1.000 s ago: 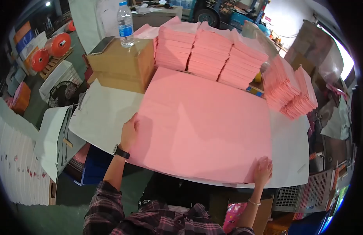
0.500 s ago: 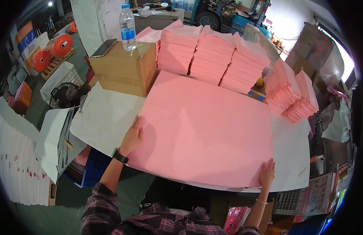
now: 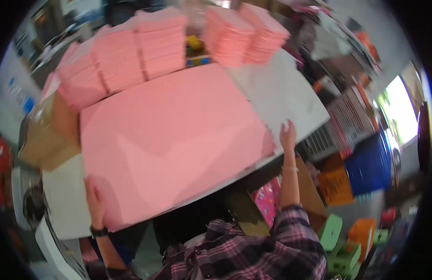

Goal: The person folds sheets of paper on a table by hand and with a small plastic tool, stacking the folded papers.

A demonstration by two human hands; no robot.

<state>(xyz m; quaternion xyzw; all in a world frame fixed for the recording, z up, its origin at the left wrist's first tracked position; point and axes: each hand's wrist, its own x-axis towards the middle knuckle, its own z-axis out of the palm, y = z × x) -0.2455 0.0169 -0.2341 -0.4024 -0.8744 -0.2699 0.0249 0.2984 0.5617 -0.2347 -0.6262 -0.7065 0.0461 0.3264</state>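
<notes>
A large stack of pink sheets (image 3: 178,140) lies on the white table (image 3: 290,93). My left hand (image 3: 95,199), with a dark watch at the wrist, rests along the left edge of the sheets, fingers stretched out. Just off the front right corner of the sheets, my right hand (image 3: 287,135) is over the table's edge with its fingers apart and nothing in it. Behind the sheets stand tall pink stacks (image 3: 162,44), and two smaller pink stacks (image 3: 229,35) are at the back right.
A cardboard box (image 3: 52,133) stands on the table's left, with a water bottle (image 3: 23,99) on it. Below the right edge are an open carton (image 3: 309,186), a grey crate (image 3: 349,116), a blue bin (image 3: 369,163) and green plastic parts (image 3: 342,254).
The view has swung to the right and tilted. My right hand has come off the front right corner of the sheets. My left hand is still at their left edge.
</notes>
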